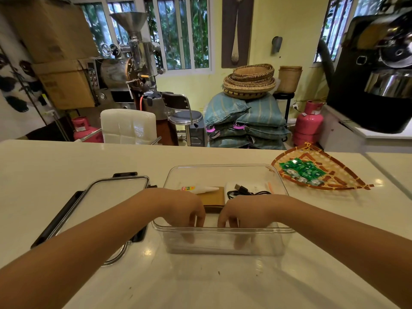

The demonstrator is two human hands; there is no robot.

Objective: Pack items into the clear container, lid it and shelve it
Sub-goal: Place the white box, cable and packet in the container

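The clear container (223,172) stands open on the white counter in front of me. Inside it lie a white glue tube (200,189) on a brown envelope (214,198), and a black cable (245,191) on a white sheet. Both hands reach down into the container's near half. My left hand (182,210) and my right hand (243,214) have their fingers curled downward near the bottom; whether they hold anything is hidden by the wall's glare. The clear lid (107,197) with black clasps lies flat to the left of the container.
A woven fan-shaped tray (338,177) holding several green sachets (303,170) sits at the right on the counter (66,161). Beyond the counter are a white chair, stacked sacks with baskets, pink gas cylinders and roasting machines.
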